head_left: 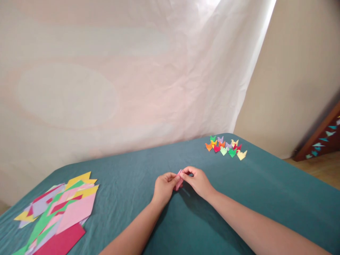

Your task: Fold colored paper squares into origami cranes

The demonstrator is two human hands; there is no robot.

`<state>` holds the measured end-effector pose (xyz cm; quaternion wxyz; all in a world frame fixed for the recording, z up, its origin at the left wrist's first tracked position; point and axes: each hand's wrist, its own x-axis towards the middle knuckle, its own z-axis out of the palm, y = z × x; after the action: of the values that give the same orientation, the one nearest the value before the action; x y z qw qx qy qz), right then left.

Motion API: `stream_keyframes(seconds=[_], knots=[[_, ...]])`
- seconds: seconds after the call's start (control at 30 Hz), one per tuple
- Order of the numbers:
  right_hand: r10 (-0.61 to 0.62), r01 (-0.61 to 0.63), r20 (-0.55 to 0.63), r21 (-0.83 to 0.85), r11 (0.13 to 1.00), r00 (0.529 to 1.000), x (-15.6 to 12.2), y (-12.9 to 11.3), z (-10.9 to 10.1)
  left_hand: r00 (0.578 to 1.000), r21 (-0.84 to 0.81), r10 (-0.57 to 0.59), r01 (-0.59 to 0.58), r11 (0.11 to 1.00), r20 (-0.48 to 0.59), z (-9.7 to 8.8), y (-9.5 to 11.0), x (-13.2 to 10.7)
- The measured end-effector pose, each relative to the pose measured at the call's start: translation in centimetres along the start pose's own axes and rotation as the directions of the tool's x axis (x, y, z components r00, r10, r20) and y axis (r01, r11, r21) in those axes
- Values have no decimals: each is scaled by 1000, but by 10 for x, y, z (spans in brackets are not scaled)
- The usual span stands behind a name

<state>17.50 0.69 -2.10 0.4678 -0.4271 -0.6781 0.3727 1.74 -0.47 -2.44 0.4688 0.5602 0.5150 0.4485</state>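
Note:
A small folded piece of pink paper (pixel 178 181) is pinched between both hands, just above the middle of the table. My left hand (pixel 165 185) grips it from the left with thumb and fingers closed. From the right, my right hand (pixel 196 180) pinches its upper end between thumb and index finger. The paper is narrow and pointed at the top; the fingers hide much of its shape. Beyond my right hand, several small folded paper birds (pixel 224 151) in orange, red, green, purple and cream stand grouped on the table.
A pile of coloured paper sheets (pixel 77 212) lies spread at the left of the table. Dark green cloth (pixel 127 184) covers the tabletop. A pale curtain (pixel 132 88) hangs behind the far edge. At the far right, a brown wooden panel (pixel 322 143) carries several bluish paper shapes.

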Motion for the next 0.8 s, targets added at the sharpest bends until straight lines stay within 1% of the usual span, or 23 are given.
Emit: stream_keyframes(seconds=[0.1, 0.2, 0.47, 0.63, 0.8], knots=[[4, -4, 2, -10, 1000, 1000, 2, -1, 0, 997, 44, 43, -40, 998, -58, -5, 0, 1], [22, -22, -5, -17, 1000, 1000, 2, -2, 1, 995, 77, 63, -56, 995, -83, -8, 0, 2], [45, -45, -7, 2, 999, 999, 2, 1, 3, 988, 159, 127, -111, 981, -90, -6, 2, 1], [43, -44, 27, 39, 998, 999, 2, 2, 5, 983, 209, 155, -132, 969, -101, -5, 5, 0], [33, -33, 35, -10, 999, 999, 1, 0, 6, 980, 255, 173, -143, 956, -99, -6, 8, -2]])
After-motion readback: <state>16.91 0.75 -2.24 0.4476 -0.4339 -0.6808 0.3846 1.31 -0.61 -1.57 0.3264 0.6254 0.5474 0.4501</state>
